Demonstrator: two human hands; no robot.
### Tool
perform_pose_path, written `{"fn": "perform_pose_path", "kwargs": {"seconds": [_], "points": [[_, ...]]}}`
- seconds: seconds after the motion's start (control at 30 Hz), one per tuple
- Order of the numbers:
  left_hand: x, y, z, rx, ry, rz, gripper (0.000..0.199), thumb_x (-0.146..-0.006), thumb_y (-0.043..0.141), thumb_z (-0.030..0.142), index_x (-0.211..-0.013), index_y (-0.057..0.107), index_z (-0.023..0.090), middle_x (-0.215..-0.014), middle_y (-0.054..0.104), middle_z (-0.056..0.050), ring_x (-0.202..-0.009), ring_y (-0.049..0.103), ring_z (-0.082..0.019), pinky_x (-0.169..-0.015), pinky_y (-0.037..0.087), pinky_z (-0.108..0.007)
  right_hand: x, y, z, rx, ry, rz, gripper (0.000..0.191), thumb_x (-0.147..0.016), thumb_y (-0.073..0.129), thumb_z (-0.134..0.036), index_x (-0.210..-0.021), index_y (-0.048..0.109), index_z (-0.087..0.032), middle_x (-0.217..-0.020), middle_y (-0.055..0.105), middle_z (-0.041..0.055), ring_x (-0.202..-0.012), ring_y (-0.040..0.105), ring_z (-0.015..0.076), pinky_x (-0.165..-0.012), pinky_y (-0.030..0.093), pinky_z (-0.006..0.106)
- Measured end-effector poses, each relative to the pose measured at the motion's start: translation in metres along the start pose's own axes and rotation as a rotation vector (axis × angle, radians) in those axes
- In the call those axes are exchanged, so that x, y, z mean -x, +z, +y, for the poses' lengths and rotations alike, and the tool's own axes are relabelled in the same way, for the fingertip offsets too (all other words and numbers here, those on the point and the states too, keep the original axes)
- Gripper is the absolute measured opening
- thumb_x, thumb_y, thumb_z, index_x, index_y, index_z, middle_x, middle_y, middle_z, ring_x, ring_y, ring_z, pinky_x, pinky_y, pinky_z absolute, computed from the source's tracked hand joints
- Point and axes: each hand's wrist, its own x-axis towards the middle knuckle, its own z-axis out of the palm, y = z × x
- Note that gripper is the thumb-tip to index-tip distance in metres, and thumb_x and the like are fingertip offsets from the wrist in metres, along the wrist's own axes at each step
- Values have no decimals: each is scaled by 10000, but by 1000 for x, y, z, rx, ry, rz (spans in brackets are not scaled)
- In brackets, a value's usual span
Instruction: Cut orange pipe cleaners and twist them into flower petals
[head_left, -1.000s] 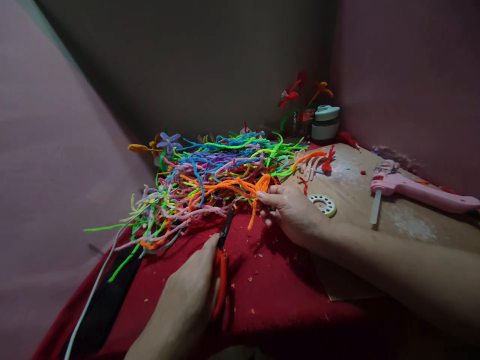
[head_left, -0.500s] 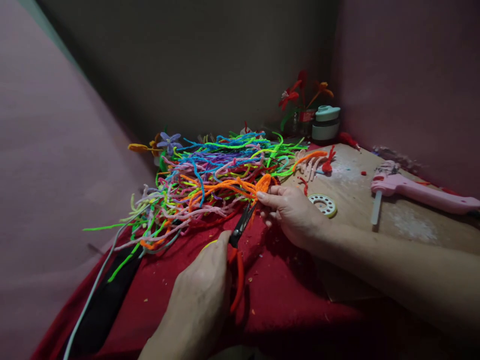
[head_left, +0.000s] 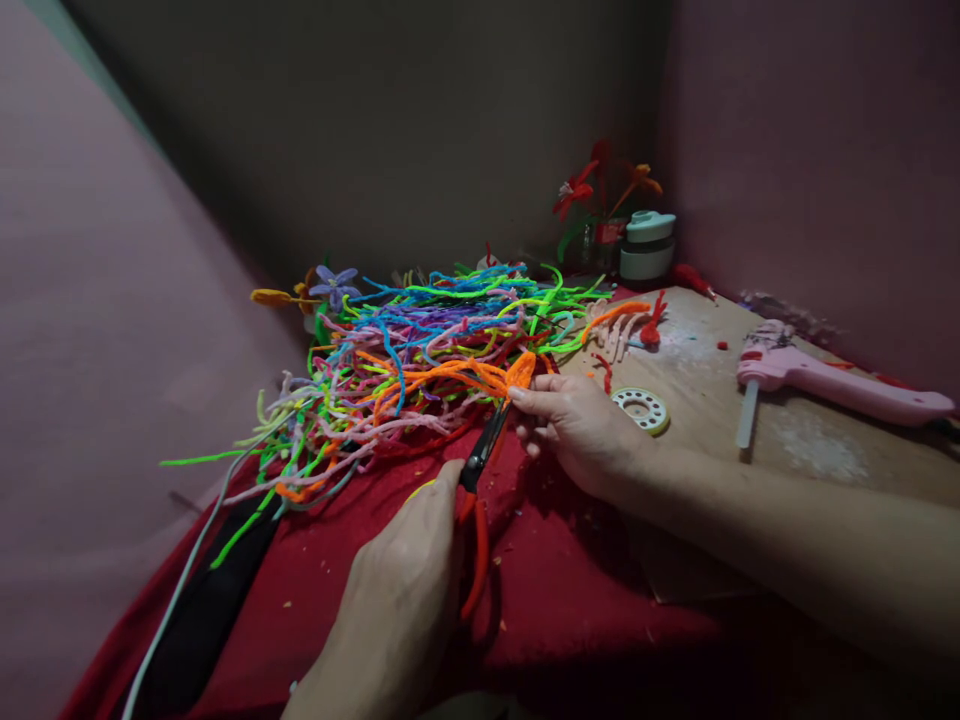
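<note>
Scissors (head_left: 474, 470): since a second ago, we have moved them up and right to the orange loop (head_left: 521, 370), and the loose orange end below it no longer shows.
Cord (head_left: 184, 575): white, running down our left side.
Purple flower (head_left: 334, 286): by the left end of the pile (head_left: 457, 310) of bright, fuzzy strings.
Left hand (head_left: 401, 560): our fingers curl around the red handles; some fingers are hidden.
Orange loop: in front of the pile, up and right of our left hand. Its long way points up, leaning a bit right. The blades slant up to its bottom; we cannot tell if the tips touch it.
Right hand (head_left: 574, 420): the nearer one, with thumb and fingers pinching the loop's lower right side.
Ring (head_left: 658, 412): white with dots, flat on the board (head_left: 697, 350), just past our right hand.
Glue gun (head_left: 847, 382): pink, lying far right, well apart from both hands.
</note>
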Motion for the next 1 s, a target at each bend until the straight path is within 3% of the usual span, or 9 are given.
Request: {"fn": "perform_pose_path", "kwargs": {"seconds": [0.6,1.0], "points": [[1,0,1,9,64,112,375,-889,344,194,-1257,395,140,-1071,654,-115,-920,655,-177,-704,558,-270,0,1,-3,19,41,10,216,-773,530,-113,-563,486,-138,-478,482,-22,-386,415,60,-360,299,192],[2,2,0,-28,71,121,370,-877,364,184,-1236,415,111,-1056,658,-135,-887,665,-188,-682,564,-272,0,1,-3,18,34,1,221,-768,540,-106,-554,489,-134,-448,479,-30,-370,418,59,-354,299,184]]}}
